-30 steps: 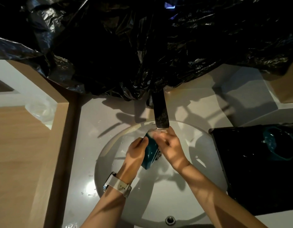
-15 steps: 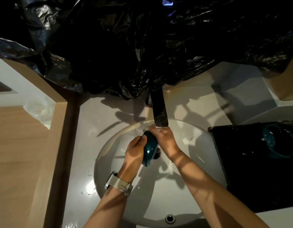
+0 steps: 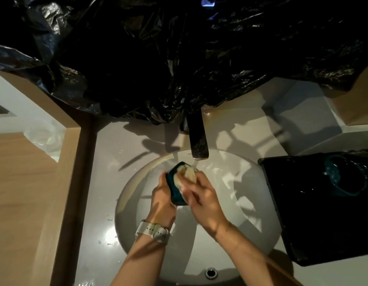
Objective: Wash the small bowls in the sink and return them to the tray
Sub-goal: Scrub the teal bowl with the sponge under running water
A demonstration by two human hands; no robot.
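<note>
The faucet (image 3: 197, 139) overhangs the far rim of the sink (image 3: 251, 203), with crumpled black plastic sheeting (image 3: 179, 58) draped behind it. The basin's near half lies open. The tray (image 3: 302, 213) fills the desk's right edge, carrying one bowl (image 3: 344, 178) at its far end.

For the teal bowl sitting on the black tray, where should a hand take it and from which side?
Judging by its pose, pinch the near rim of the teal bowl on the tray from above. It sits roughly upright, mouth open upward, with bare black tray in front; its far side runs toward the frame edge, so reach there is unclear.
</note>
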